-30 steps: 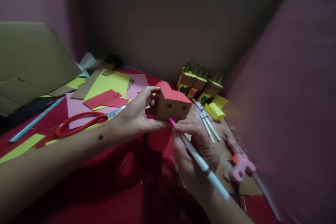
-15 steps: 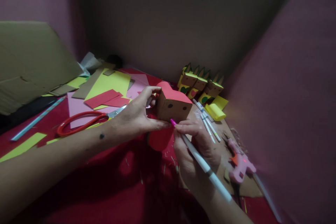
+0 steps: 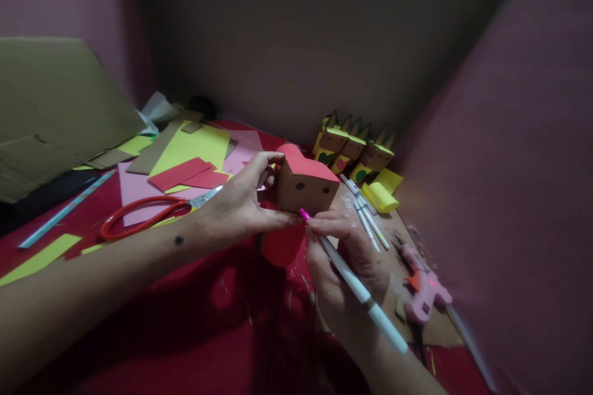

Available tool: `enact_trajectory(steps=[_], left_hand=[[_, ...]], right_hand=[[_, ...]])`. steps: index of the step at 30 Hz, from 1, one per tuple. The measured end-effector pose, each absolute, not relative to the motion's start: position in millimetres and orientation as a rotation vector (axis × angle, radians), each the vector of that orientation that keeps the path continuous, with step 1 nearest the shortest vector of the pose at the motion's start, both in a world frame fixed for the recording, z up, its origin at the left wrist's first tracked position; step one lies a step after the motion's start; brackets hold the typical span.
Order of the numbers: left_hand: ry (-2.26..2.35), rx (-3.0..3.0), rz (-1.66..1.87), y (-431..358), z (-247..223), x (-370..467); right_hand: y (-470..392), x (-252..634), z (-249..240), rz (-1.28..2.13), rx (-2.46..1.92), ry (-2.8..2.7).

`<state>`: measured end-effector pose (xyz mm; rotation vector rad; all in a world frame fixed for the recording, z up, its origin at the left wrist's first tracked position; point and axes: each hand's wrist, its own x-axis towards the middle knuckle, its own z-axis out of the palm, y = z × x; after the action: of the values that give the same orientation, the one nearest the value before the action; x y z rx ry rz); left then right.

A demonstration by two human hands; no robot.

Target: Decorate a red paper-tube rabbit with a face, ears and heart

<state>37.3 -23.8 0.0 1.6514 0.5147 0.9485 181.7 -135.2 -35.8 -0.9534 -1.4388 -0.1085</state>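
Note:
A cardboard figure (image 3: 307, 191) has a boxy head with a red paper top, two dark dots on its front and a red rounded body below. My left hand (image 3: 245, 200) is closed around the head's left side, thumb under the front face. In my right hand (image 3: 347, 253) is a white marker (image 3: 354, 284) with a magenta tip, pinched like a pen. The tip is at the lower edge of the head's front, close to my left thumb; whether it touches the cardboard I cannot tell.
Red-handled scissors (image 3: 148, 213) and coloured paper (image 3: 189, 148) lie left. Several small cardboard figures (image 3: 354, 148) stand at the back. Loose markers (image 3: 368, 222), a yellow paper roll (image 3: 382, 194) and a pink glue gun (image 3: 426, 293) with a red light are on the right.
The marker tip has shifted very slightly left and up along the lower edge of the head. Both hands keep their hold.

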Motion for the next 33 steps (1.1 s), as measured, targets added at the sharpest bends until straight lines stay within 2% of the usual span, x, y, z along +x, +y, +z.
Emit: enact_trajectory(steps=[33], left_hand=[[0.460,1.644,0.942,-20.4,-3.9,38.2]], right_hand=[[-134.2,178.9,-34.6,-0.129,-0.968,-1.415]])
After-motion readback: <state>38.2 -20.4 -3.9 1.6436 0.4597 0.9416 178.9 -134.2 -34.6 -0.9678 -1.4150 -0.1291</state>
